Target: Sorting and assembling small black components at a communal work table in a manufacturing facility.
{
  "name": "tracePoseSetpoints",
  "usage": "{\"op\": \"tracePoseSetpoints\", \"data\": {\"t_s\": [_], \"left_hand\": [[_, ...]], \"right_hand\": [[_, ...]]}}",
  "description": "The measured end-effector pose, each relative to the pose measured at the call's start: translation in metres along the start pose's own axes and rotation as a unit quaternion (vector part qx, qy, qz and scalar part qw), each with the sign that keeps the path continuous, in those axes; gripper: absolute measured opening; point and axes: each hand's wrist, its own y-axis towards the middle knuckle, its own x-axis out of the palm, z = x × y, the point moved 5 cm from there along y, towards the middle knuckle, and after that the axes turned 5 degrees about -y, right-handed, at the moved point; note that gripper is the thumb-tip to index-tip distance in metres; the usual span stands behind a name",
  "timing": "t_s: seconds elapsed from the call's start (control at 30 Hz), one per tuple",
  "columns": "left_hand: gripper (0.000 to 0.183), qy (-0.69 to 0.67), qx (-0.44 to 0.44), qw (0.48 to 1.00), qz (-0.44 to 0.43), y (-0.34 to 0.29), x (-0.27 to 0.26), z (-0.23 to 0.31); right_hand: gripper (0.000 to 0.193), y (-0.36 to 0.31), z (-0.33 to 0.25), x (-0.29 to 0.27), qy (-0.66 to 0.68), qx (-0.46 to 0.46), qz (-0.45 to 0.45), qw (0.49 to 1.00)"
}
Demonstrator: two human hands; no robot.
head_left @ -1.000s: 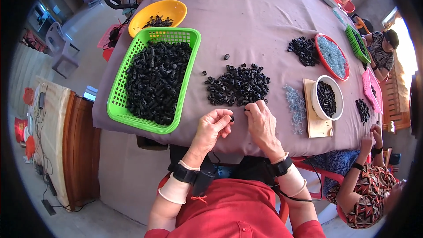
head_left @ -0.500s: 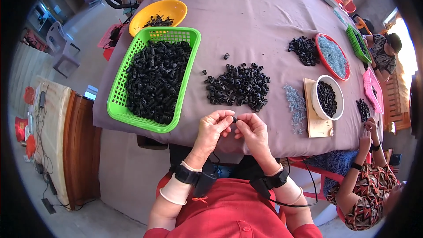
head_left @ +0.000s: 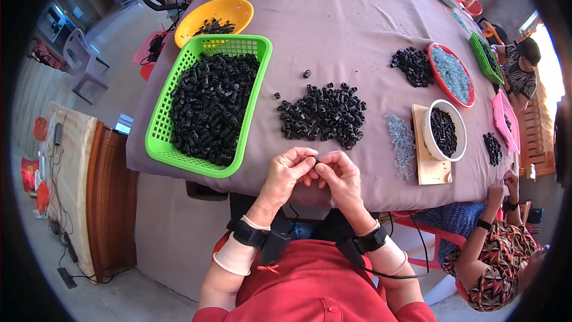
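My left hand (head_left: 286,174) and my right hand (head_left: 341,177) meet just over the table's near edge. Both are closed in a pinch, thumbs and fingertips on one small black plastic part (head_left: 316,161), mostly hidden by the fingers. Right beyond them lies a heap of short black plastic rings (head_left: 322,116), with two loose ones at its far left side. To the left stands a green basket (head_left: 156,137) full of black plastic pieces (head_left: 211,107). Small clear pieces (head_left: 400,146) are scattered to the right, beside a white bowl (head_left: 460,137) of thin black parts (head_left: 443,131).
A yellow bowl (head_left: 238,12) with small black bits stands behind the green basket. The white bowl rests on a cardboard piece (head_left: 432,173). Farther right are a red tray (head_left: 471,98) of clear pieces and a pink basket (head_left: 503,113). A co-worker's hands (head_left: 503,188) are at the right edge.
My fingers have closed in tighter around the small black part, which now shows less. The co-worker's hands at the right have shifted slightly down and away from the small black heap.
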Motion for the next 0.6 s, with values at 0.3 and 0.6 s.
{"op": "tracePoseSetpoints", "data": {"t_s": [0.3, 0.6], "left_hand": [[0.015, -0.009, -0.025, 0.999, -0.032, 0.002, -0.004, -0.004], [0.025, -0.061, -0.037, 0.996, -0.058, 0.002, -0.003, 0.000]], "right_hand": [[0.015, 0.001, -0.003, 0.009, 0.045, 0.001, -0.054, 0.998], [0.033, 0.011, 0.001, 0.007, -0.042, -0.013, -0.147, 0.988]]}}
